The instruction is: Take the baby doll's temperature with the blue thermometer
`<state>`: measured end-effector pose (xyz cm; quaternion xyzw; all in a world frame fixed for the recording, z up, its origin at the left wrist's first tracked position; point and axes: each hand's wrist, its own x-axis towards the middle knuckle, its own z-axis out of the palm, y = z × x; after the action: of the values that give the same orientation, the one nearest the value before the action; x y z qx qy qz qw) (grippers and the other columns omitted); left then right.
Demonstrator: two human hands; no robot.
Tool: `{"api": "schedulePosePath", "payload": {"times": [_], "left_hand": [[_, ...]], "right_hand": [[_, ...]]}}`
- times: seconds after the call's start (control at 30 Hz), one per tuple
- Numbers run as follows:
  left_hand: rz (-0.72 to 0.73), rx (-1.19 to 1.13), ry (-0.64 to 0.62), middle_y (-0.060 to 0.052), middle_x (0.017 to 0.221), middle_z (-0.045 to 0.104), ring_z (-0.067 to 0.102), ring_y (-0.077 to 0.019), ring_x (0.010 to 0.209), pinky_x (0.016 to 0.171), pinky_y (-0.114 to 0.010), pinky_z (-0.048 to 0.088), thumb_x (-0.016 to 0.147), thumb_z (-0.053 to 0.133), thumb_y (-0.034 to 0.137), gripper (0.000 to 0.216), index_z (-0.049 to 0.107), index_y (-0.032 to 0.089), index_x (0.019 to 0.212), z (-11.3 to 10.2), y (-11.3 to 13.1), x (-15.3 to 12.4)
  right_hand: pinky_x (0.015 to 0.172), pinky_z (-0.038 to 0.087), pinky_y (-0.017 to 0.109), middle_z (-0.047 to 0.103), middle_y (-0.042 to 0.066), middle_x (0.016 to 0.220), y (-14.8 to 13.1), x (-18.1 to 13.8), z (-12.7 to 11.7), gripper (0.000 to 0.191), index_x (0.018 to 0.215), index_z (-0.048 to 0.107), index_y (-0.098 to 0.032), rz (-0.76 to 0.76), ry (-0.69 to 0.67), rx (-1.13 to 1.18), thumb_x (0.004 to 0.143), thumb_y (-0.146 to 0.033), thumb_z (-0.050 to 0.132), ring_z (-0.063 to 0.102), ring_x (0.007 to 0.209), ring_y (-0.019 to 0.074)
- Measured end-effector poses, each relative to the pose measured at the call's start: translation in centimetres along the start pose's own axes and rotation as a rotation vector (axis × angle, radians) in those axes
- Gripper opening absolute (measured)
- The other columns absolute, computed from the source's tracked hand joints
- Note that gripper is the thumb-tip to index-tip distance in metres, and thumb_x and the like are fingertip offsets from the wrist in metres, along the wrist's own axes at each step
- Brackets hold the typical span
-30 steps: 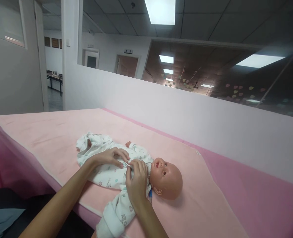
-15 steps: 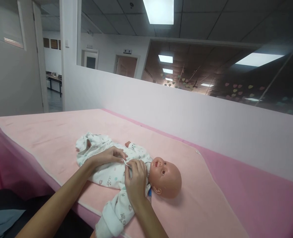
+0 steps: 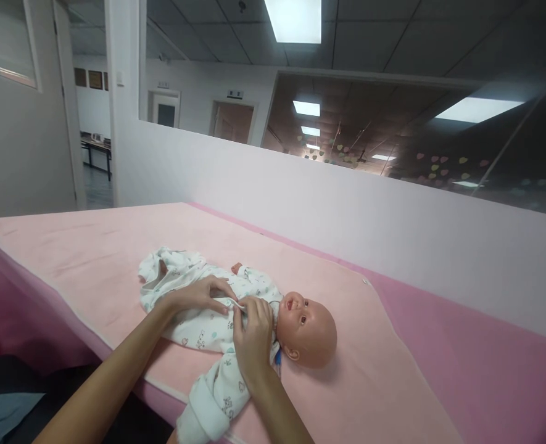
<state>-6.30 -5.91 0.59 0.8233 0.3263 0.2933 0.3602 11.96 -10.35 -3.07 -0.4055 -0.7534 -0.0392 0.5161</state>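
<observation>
A baby doll (image 3: 310, 333) lies on its back, its bald head toward the right, dressed in a white printed romper (image 3: 208, 330). My right hand (image 3: 254, 330) rests on the chest near the collar, its fingers and thumb pinching the edge of the romper's front opening. Just left of it, my left hand (image 3: 201, 296) lies over the belly with thumb and index finger apart, a raised strip of the cloth edge between them. One sleeve with a folded cuff reaches toward the near edge; a small doll hand (image 3: 236, 268) shows from the other. Whatever fastener sits under my fingertips is hidden.
The doll lies on a pink padded sheet (image 3: 379, 370) over a darker pink cover (image 3: 495, 364). A white half wall (image 3: 347, 209) with windows runs behind. A blue bit (image 3: 278, 357) shows beside the doll's neck. The table's near edge passes under my forearms.
My left thumb and index finger have spread apart at the cloth edge. My right hand keeps its pinch in nearly the same place. The view has shifted slightly.
</observation>
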Motion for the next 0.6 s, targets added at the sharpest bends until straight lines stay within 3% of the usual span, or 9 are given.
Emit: {"api": "schedulePosePath", "payload": {"times": [0.4, 0.6], "left_hand": [[-0.001, -0.034, 0.068, -0.004, 0.087, 0.067, 0.06, -0.0198, 0.086, 0.08, -0.03, 0.045, 0.069, 0.069, 0.031, 0.022, 0.07, 0.02, 0.089, 0.37, -0.35, 0.17], [-0.009, -0.026, 0.061, -0.005, 0.091, 0.069, 0.059, -0.0216, 0.09, 0.081, -0.031, 0.045, 0.07, 0.068, 0.031, 0.021, 0.071, 0.022, 0.089, 0.3, -0.63, 0.27]], "right_hand": [[0.089, 0.035, 0.041, 0.061, 0.002, 0.084, -0.37, 0.23, -0.3, 0.014, 0.08, 0.055, -0.022, -0.111, 0.005, 0.008, 0.086, -0.016, 0.044, 0.052, 0.083, 0.0175], [0.087, 0.037, 0.04, 0.061, 0.001, 0.081, -0.46, 0.14, -0.39, 0.013, 0.079, 0.055, -0.022, -0.094, -0.012, -0.005, 0.086, -0.017, 0.045, 0.052, 0.08, 0.0174]]}}
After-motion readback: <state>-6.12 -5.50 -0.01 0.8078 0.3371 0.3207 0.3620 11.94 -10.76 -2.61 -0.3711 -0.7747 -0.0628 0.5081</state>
